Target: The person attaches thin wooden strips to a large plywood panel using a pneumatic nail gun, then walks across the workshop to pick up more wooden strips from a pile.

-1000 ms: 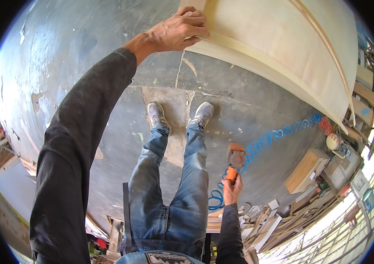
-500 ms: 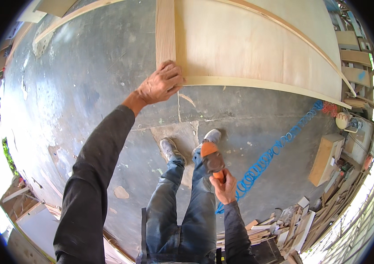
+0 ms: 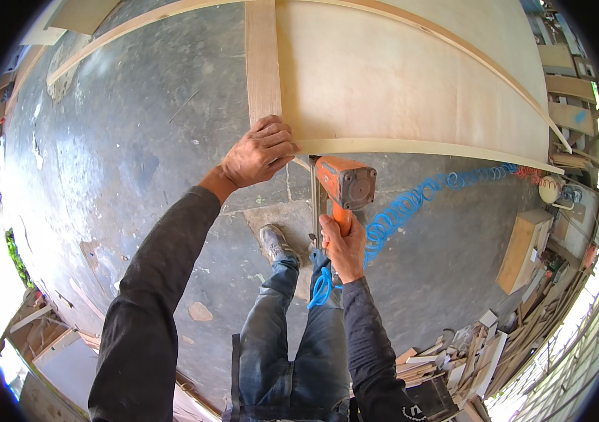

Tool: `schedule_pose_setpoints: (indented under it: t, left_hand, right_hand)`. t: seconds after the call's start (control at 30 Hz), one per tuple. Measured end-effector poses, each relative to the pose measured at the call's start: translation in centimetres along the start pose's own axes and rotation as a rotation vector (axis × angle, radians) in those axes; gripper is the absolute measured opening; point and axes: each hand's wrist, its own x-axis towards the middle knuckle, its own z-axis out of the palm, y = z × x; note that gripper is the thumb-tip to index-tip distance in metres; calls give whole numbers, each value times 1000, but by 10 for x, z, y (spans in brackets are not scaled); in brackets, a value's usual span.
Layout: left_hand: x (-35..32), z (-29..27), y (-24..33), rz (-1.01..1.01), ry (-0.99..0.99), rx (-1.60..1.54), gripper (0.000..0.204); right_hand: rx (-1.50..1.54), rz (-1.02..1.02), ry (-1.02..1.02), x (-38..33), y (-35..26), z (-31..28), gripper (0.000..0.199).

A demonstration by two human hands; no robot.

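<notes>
An orange pneumatic nail gun (image 3: 342, 184) is gripped by its handle in my right hand (image 3: 345, 247). Its nose meets, or comes very near, the pale edge strip (image 3: 412, 145) along the near side of a plywood panel (image 3: 405, 77). My left hand (image 3: 261, 151) is closed around the near end of an upright wooden board (image 3: 263, 63), where the board joins that strip; the fingertips are partly hidden. A coiled blue air hose (image 3: 401, 211) trails from the nail gun toward the right.
A small compressor (image 3: 549, 190) stands at the far right, near a wooden box (image 3: 523, 252). Scrap wood (image 3: 479, 352) lies heaped at the lower right. A long thin batten (image 3: 137, 27) reaches left from the panel frame, above the worn grey floor (image 3: 144, 133).
My right hand has raised the nail gun from beside my legs up to the panel's near edge. The left hand keeps its hold on the board; both appear slightly lower in the picture.
</notes>
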Motion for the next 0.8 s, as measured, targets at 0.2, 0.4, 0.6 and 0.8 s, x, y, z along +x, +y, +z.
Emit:
schedule_pose_setpoints:
  t: [0.2, 0.4, 0.6, 0.8]
  left_hand:
    - [-2, -1, 0, 10, -2, 4, 21]
    - [1, -1, 0, 17, 7, -30, 21]
    - [-2, 1, -4, 46, -14, -6, 24]
    - [-3, -2, 0, 19, -7, 0, 22]
  right_hand:
    - [31, 78, 14, 1, -15, 10, 22]
    - [-1, 49, 33, 2, -12, 5, 21]
    - [85, 98, 88, -31, -9, -12, 35]
    - [171, 226, 45, -67, -22, -39, 24]
